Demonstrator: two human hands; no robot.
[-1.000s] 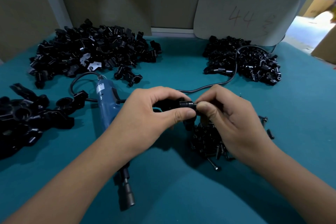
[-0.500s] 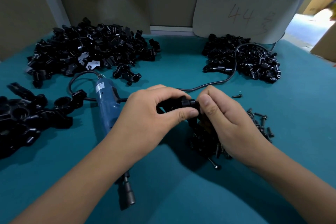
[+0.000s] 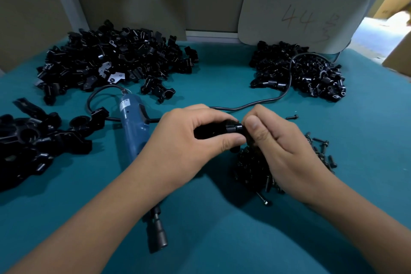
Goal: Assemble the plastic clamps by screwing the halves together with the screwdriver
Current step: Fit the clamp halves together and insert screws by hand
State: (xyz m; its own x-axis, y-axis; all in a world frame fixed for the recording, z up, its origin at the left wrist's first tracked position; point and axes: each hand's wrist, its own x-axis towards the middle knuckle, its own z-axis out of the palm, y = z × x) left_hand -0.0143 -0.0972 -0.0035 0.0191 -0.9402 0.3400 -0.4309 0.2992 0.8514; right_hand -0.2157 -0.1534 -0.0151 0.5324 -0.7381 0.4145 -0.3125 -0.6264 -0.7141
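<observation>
gripping a black clamp (image 3: pixel 219 131) above the teal table (image 3: pixel 355 131), left hand (image 3: pixel 189 140) curls round it | right hand (image 3: pixel 280 147) pinches its small end, hands together | blue screwdriver (image 3: pixel 133 127) lies flat just left, partly under left forearm | loose screws (image 3: pixel 320 147) under right hand | clamp-part piles (image 3: pixel 115 62) far left and far right

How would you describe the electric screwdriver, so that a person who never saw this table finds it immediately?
Start at the teal table and find the person's left hand near its middle. The electric screwdriver lies flat beside and partly under that forearm, with a black cord looping from its far end. It is the only blue thing among piles of black parts.
</observation>
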